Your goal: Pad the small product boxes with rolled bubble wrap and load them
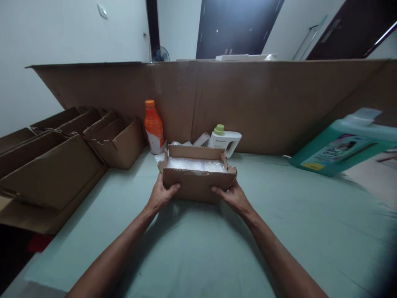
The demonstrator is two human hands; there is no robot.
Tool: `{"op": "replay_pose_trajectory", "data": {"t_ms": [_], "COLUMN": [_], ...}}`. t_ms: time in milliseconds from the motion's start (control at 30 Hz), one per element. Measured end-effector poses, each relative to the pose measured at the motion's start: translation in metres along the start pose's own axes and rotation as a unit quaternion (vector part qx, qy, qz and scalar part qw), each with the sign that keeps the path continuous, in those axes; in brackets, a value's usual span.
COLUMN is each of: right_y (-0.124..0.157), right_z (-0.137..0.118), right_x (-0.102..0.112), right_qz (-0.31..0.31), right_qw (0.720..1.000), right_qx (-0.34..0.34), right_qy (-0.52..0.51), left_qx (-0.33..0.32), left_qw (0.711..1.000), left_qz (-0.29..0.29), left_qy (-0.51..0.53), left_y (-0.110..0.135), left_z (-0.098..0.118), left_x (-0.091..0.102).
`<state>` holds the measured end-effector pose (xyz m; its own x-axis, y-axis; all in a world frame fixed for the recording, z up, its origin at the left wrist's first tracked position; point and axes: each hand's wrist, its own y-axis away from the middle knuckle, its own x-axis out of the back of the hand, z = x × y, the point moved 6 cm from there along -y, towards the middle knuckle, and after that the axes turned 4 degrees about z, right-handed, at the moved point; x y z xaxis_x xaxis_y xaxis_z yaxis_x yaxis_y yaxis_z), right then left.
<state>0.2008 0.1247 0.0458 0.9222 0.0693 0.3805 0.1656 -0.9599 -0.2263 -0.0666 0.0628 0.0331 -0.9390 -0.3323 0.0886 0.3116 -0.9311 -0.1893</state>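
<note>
A small open cardboard box (198, 187) is held between my two hands over the green cloth, its top facing up. Inside it lies something in clear bubble wrap (197, 164); what the wrap covers is hidden. My left hand (161, 192) grips the box's left end, thumb on the front wall. Around the right end is my right hand (234, 196), its thumb also on the front. The other fingers of both hands are mostly hidden. Just behind the box stand a white bottle with a green cap (221, 138) and an orange bottle (153, 124).
Several open cardboard boxes (56, 165) stand at the left. A large jug of green liquid (338, 145) is at the right. A tall cardboard panel (248, 95) closes off the back. Pale green cloth (192, 256) covers the surface.
</note>
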Motion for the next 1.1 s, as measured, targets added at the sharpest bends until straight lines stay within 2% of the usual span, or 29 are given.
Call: {"op": "replay_pose_trajectory", "data": {"t_ms": [100,200,300,367,400,467,533,633,733,833,1000,1100], "right_y": [0.015,0.034,0.038,0.034,0.033,0.036,0.048,0.084,0.121,0.145,0.176,0.195], "right_z": [-0.015,-0.045,-0.089,-0.113,-0.118,-0.114,-0.094,-0.059,-0.035,-0.016,0.025,0.048], "right_x": [-0.006,-0.026,-0.047,-0.046,-0.040,-0.016,0.015,0.061,0.095,0.129,0.206,0.245], "right_qz": [0.017,0.000,-0.030,-0.032,-0.024,0.004,0.043,0.099,0.142,0.182,0.264,0.291], "right_qw": [0.999,0.996,0.991,0.988,0.989,0.993,0.996,0.989,0.980,0.971,0.945,0.929], "right_qx": [0.047,0.081,0.129,0.149,0.147,0.114,0.060,0.000,-0.022,-0.033,-0.071,-0.079], "right_qy": [-0.022,-0.031,-0.013,0.003,0.010,0.027,0.057,0.107,0.135,0.153,0.180,0.214], "left_qx": [0.008,0.033,0.020,-0.009,-0.023,-0.045,-0.051,-0.041,-0.027,-0.021,-0.022,-0.027], "left_qw": [1.000,0.997,0.990,0.989,0.990,0.994,0.998,0.996,0.988,0.974,0.939,0.914], "left_qz": [0.020,0.072,0.137,0.147,0.136,0.096,0.039,-0.046,-0.120,-0.193,-0.292,-0.345], "left_qy": [0.020,0.002,-0.027,-0.032,-0.028,-0.008,0.017,0.060,0.092,0.119,0.179,0.210], "left_y": [0.017,0.045,0.058,0.054,0.051,0.047,0.048,0.061,0.072,0.073,0.077,0.080], "left_z": [0.001,0.001,0.018,0.038,0.048,0.061,0.063,0.053,0.041,0.036,0.040,0.043], "left_x": [0.012,0.057,0.103,0.110,0.105,0.079,0.042,-0.014,-0.061,-0.112,-0.210,-0.267]}}
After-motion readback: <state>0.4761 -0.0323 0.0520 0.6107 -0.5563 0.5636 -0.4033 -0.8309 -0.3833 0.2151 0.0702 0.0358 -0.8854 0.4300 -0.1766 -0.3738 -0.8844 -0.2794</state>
